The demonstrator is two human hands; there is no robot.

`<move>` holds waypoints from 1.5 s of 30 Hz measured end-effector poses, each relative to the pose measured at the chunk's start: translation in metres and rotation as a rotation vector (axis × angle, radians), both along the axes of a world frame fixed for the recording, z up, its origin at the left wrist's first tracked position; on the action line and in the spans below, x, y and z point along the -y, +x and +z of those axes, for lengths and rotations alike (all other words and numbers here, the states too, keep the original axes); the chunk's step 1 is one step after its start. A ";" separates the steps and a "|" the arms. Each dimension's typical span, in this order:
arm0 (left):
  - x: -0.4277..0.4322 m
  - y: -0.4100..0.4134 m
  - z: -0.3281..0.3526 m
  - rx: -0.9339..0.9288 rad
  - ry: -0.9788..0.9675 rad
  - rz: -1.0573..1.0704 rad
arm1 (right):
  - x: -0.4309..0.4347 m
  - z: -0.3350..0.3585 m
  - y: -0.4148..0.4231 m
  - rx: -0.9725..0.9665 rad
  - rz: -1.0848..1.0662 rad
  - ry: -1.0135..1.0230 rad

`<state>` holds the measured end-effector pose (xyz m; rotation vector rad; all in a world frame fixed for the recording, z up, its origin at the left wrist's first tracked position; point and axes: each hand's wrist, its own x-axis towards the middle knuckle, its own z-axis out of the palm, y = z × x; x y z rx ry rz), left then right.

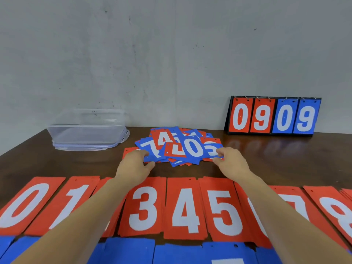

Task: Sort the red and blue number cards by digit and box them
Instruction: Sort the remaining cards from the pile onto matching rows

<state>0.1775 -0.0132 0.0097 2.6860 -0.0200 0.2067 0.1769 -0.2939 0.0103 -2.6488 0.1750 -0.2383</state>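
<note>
Along the bottom edge of the frame lay a row of blue cards, mostly cut off, so their digits could not be read. Just above it ran a row of red cards set side by side from 0 at the left to 8 at the right. Several looked like small stacks, and the 2 and 6 were largely hidden by the forearms. The sorting seemed well under way but not finished.

Both arms reached over these rows toward the middle of the frame. The left hand was at the left edge of a loose pile of mixed red and blue cards. Its grip was pinching the blue 7 card, fingers on top and thumb below. The right hand pinched the rightmost blue card between thumb and fingertips, and its digit was partly covered.

That unsorted pile sat on the dark tabletop, so many cards had yet to be placed. At the upper left stood a clear plastic box, apparently resting on its lid. No cards showed in it, so boxing had likely not begun. At the upper right a flip scoreboard against the wall read 0909.
</note>
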 end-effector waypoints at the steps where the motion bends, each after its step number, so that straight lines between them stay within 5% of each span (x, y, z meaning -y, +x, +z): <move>1: 0.001 0.006 -0.001 -0.003 -0.005 -0.011 | -0.001 -0.001 0.005 -0.005 -0.001 -0.024; 9: 0.036 0.027 -0.011 0.013 0.012 -0.117 | -0.006 -0.008 0.026 -0.109 0.084 -0.318; 16: 0.090 0.031 -0.010 0.016 0.251 -0.437 | 0.015 -0.006 0.034 -0.236 0.206 -0.457; 22: 0.087 0.021 -0.002 -0.009 0.521 -0.457 | 0.031 -0.009 0.011 -0.170 0.104 -0.635; 27: 0.056 0.010 0.003 -0.045 0.471 -0.402 | 0.043 0.001 0.001 -0.102 0.105 -0.596; 33: 0.066 0.019 0.000 0.034 0.081 -0.038 | 0.051 -0.003 0.017 -0.091 -0.066 -0.165; 39: 0.098 0.029 -0.009 -0.134 0.258 0.180 | 0.044 -0.004 0.030 -0.201 -0.110 -0.199; 45: 0.093 0.037 -0.009 -0.132 0.204 0.177 | 0.047 -0.005 0.042 -0.252 -0.166 -0.095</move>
